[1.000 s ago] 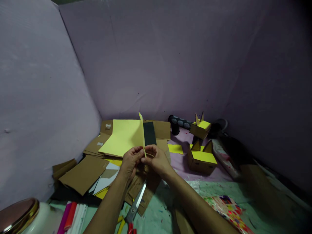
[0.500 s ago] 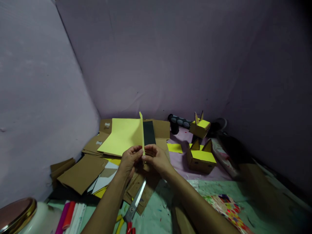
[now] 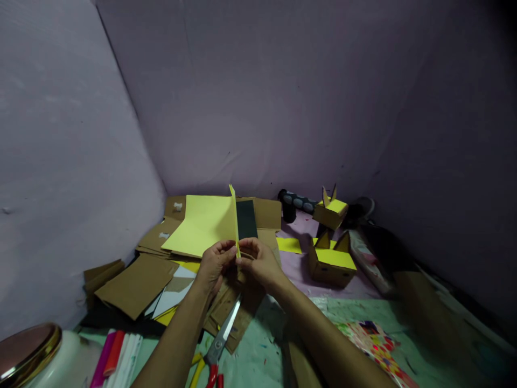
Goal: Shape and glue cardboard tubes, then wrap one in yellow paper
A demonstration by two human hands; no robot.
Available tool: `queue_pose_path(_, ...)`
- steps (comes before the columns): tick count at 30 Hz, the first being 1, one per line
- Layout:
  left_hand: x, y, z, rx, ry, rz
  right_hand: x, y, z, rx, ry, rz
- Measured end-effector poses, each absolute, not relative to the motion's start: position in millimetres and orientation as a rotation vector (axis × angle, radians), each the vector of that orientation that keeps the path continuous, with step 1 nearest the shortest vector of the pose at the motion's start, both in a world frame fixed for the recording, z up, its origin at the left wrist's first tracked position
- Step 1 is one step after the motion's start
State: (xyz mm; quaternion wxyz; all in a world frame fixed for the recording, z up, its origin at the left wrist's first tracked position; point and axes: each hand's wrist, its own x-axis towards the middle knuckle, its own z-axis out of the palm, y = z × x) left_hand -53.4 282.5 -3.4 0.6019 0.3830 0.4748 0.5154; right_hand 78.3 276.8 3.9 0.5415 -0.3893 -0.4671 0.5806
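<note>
Between my two hands a folded strip of yellow paper (image 3: 235, 215) stands upright, seen nearly edge-on. My left hand (image 3: 216, 265) pinches its lower end from the left, thumb and fingertips together. From the right, my right hand (image 3: 260, 264) pinches the same end, fingertips almost meeting those of the left. Behind the strip lies a large yellow paper sheet (image 3: 204, 226) on cardboard, with a black piece (image 3: 246, 218) to its right. Scissors (image 3: 224, 337) with red and yellow handles lie below my hands, blades on brown cardboard scraps (image 3: 218, 312).
Two cardboard boxes with yellow tops and pointed ears, one nearer (image 3: 333, 264) and one farther (image 3: 330, 211), stand at right. Cardboard pieces (image 3: 137, 283) lie left. Coloured rolls (image 3: 115, 355) and a white jar (image 3: 75, 358) sit front left. A flowery packet (image 3: 374, 347) is front right.
The top of the yellow strip has tipped very slightly left. Both hands keep their pinch on it, and the view has shifted a little.
</note>
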Motion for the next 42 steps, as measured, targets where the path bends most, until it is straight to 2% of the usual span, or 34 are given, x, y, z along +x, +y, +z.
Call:
queue_pose_path(7,-47.5,282.6,-1.3,0.913,1.152,1.265,75.3,277.8,4.1,-0.968,-1.181,1.315)
queue_pose_path(14,-56.7,287.1,6.4,0.990,1.435,1.592,78.9,293.2,-1.4,-1.189,-1.200,1.082)
queue_pose_path(19,-84.2,277.6,43.7,1.148,1.653,1.975,81.4,317.8,6.7,-1.266,-1.211,1.008)
queue_pose_path(23,-85.3,247.9,86.2,1.478,1.649,2.065,86.0,329.2,34.4,-1.274,-1.298,0.914)
queue_pose_path(26,-76.9,217.5,115.7,1.828,1.631,1.966,107.7,307.6,62.0,-1.260,-1.384,0.817)
queue_pose_path(27,-74.0,207.8,123.7,2.166,1.672,1.867,118.6,291.7,70.3,-1.254,-1.409,0.788)
queue_pose_path(31,-59.6,177.4,141.2,2.683,1.510,1.528,159.2,192.1,84.2,-1.308,-1.492,0.789)
queue_pose_path(36,-25.9,157.0,135.7,2.754,1.542,1.041,147.1,83.6,47.0,-1.803,-1.841,0.899)
queue_pose_path(39,-6.3,145.0,126.6,2.634,1.703,0.705,132.2,62.1,25.6,-1.657,-2.025,0.913)
queue_pose_path(42,1.1,127.7,113.2,2.586,1.883,0.583,151.6,48.8,20.5,-1.477,-2.075,0.893)
